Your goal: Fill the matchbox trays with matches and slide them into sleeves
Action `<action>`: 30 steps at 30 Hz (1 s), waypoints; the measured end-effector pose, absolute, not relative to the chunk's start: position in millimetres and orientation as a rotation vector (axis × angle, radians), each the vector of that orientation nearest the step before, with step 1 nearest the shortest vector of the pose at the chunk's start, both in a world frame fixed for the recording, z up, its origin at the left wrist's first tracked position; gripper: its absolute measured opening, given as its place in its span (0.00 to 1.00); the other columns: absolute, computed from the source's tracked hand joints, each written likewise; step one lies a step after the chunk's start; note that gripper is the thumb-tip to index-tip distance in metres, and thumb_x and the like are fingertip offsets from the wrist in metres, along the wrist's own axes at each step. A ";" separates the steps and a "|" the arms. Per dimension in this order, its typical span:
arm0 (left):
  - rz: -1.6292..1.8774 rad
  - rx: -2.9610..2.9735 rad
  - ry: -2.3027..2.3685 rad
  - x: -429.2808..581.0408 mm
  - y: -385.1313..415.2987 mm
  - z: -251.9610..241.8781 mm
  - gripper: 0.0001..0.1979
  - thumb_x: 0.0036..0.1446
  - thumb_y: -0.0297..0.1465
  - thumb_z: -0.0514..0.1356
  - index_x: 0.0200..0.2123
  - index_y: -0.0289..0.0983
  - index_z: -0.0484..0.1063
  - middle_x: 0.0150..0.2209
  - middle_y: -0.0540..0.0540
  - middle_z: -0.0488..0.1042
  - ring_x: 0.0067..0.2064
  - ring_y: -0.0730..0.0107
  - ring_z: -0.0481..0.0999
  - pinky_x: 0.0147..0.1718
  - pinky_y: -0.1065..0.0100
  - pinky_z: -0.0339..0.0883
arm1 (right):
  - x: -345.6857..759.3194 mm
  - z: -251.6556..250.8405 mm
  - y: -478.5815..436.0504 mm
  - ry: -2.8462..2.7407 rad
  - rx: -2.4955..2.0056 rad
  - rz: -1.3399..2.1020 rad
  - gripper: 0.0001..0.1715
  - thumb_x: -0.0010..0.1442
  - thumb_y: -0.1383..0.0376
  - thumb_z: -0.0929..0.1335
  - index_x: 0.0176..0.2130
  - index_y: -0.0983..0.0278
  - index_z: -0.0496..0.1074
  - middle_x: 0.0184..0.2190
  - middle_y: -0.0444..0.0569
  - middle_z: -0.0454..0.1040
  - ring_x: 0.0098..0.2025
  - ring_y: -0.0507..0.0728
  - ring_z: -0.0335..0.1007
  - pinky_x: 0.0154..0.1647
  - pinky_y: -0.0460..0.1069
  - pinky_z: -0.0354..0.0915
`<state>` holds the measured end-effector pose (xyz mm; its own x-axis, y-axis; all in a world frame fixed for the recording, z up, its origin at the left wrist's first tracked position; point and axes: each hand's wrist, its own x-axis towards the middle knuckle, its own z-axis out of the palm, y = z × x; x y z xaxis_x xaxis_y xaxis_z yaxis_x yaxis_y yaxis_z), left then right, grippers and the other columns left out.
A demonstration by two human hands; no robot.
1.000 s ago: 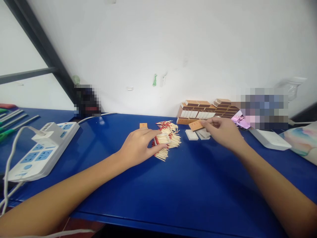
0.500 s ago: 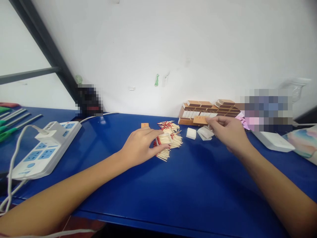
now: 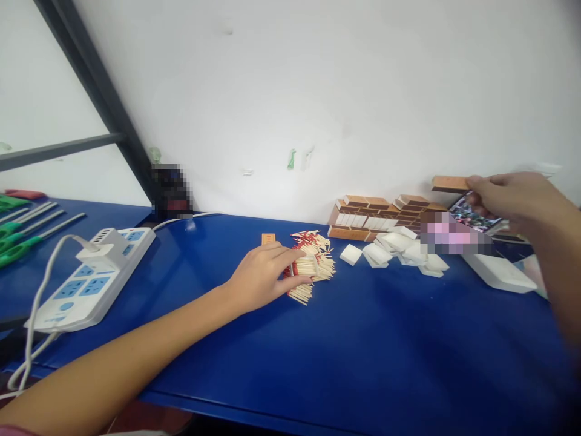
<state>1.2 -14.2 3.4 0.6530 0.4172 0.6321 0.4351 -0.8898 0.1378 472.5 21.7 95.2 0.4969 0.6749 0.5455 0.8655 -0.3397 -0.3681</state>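
My left hand (image 3: 261, 274) is closed around the sides of a white matchbox tray (image 3: 316, 266) filled with red-tipped matches. It rests on a pile of loose matches (image 3: 324, 247). My right hand (image 3: 512, 194) is raised at the far right, thumb and fingers pinching an orange-brown matchbox (image 3: 449, 183) by its end. Whether that box has a tray inside does not show. Behind the pile lies a small orange matchbox (image 3: 268, 237), partly hidden by my left hand. Several white trays (image 3: 408, 249) lie heaped at the right, before a stack of matchboxes (image 3: 367, 203).
A white power strip (image 3: 91, 281) with cables sits at the left, near green-handled tools (image 3: 27, 242). A picture or screen (image 3: 475, 213) shows under my right hand, partly blurred out. A white box (image 3: 499, 272) lies at the right of the blue table (image 3: 318, 363).
My right hand has moved right and up with the orange-brown matchbox, uncovering the heap of white trays. My left hand keeps its hold on the filled tray. The view has shifted slightly.
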 end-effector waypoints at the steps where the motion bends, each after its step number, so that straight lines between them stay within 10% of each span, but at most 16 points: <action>1: -1.071 -2.839 -0.729 1.1 -13.9 3.3 0.22 0.67 0.46 0.61 0.52 0.35 0.75 0.37 0.45 0.81 0.38 0.64 0.80 0.40 0.62 0.75 | 477.2 101.5 27.0 -1.246 -2.199 -0.345 0.26 0.62 0.68 0.73 0.14 0.66 0.71 0.15 0.56 0.70 0.19 0.54 0.63 0.24 0.55 0.56; 8: -1.054 -2.872 -0.733 0.5 -14.3 3.3 0.22 0.66 0.46 0.62 0.52 0.34 0.76 0.38 0.44 0.81 0.39 0.64 0.80 0.41 0.61 0.75 | 488.9 116.7 53.5 -1.245 -2.588 -0.283 0.30 0.59 0.66 0.74 0.13 0.63 0.62 0.37 0.69 0.79 0.38 0.59 0.69 0.35 0.57 0.54; 30: -1.011 -2.898 -0.765 0.0 -13.1 2.6 0.22 0.67 0.47 0.61 0.52 0.34 0.76 0.39 0.43 0.82 0.42 0.61 0.81 0.44 0.59 0.77 | 420.4 92.8 -2.9 -1.342 -2.336 -0.422 0.07 0.58 0.63 0.75 0.36 0.65 0.81 0.32 0.55 0.80 0.30 0.58 0.66 0.31 0.54 0.56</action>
<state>0.0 -13.1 2.6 0.6789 0.4499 0.5803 0.4362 -0.8828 0.1740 420.4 -2.9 92.8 0.4905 0.7450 0.4521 0.8697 -0.4516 -0.1994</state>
